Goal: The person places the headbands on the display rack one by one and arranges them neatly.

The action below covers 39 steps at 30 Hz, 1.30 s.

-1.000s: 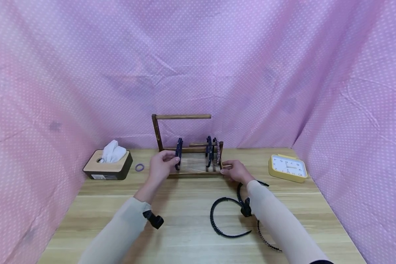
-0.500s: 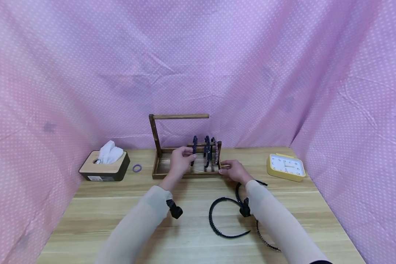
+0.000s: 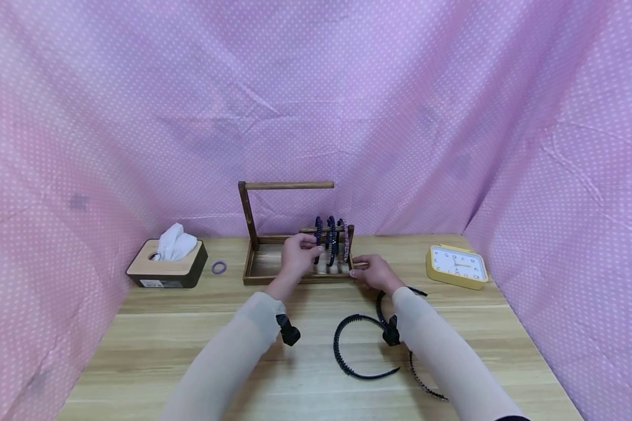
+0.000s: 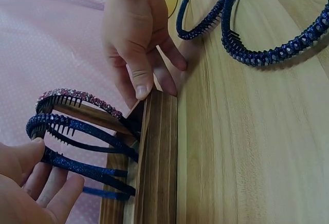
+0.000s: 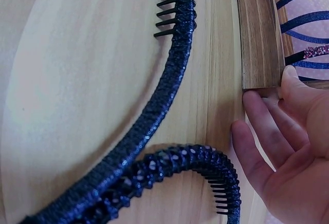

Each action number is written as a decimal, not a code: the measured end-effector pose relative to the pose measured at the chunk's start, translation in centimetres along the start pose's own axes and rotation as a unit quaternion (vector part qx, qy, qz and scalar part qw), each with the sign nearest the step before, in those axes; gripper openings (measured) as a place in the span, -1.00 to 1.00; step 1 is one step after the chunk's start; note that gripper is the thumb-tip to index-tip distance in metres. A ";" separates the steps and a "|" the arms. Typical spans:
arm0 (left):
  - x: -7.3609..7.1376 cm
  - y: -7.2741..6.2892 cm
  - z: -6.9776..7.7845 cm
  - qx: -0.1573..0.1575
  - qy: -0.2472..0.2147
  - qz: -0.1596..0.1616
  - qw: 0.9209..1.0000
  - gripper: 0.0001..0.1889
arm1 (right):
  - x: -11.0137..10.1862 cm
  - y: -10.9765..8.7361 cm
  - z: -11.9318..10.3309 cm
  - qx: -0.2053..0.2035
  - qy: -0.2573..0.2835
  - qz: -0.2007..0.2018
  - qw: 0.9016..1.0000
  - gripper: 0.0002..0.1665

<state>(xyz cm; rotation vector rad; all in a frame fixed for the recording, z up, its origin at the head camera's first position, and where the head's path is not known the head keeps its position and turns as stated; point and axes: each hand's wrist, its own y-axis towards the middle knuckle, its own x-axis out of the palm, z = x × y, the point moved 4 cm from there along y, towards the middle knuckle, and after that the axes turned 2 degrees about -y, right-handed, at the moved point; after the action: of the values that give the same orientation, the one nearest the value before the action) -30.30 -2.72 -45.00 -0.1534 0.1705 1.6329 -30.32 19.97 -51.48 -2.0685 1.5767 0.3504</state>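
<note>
A dark blue headband [image 3: 318, 225] hangs on the lower rod of a wooden rack [image 3: 289, 280]. My left hand [image 3: 297, 257] pinches it between thumb and fingers. Beside it on the same rod are another dark blue headband [image 4: 85, 127] and one with pink-red stones [image 4: 82, 95]. Their ends reach down into the rack's tray. At the rack's right front corner, my right hand [image 3: 375, 273] grips the wood, thumb [image 5: 292, 76] inside the edge and fingers against the outside.
Dark toothed headbands [image 3: 342, 362] lie on the table by my right forearm, with a beaded one [image 3: 421, 383] partly under it. A tissue box [image 3: 165, 272] and purple ring [image 3: 219, 267] sit left. A yellow clock [image 3: 457, 266] lies right. The rack's upper rod [image 3: 289, 185] stands higher.
My left hand has moved right, bringing the headband onto the lower rod and along it toward the others. The right hand stays on the rack's corner.
</note>
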 end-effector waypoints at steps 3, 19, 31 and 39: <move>-0.1 -0.1 0.0 0.000 0.001 0.003 1.000 -0.77 | 0.0 0.0 0.0 0.003 -0.002 0.000 1.000 -0.42; -1.7 -0.3 -0.5 0.056 0.027 -0.007 0.998 -0.79 | -0.1 0.0 -0.1 0.008 -0.008 0.003 1.000 -0.40; -9.5 0.0 -1.8 0.056 0.122 0.013 0.991 -0.72 | -0.1 0.1 0.1 0.008 -0.013 0.004 1.000 -0.40; -15.4 0.0 -4.6 0.015 0.172 0.015 0.985 -0.59 | 0.0 -0.2 0.0 0.012 -0.012 0.002 1.000 -0.39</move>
<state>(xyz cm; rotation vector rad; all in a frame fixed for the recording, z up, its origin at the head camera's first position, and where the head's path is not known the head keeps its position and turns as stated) -29.25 -18.72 -46.41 -0.4126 0.4634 1.6227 -30.16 20.01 -51.42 -2.0360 1.5624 0.3547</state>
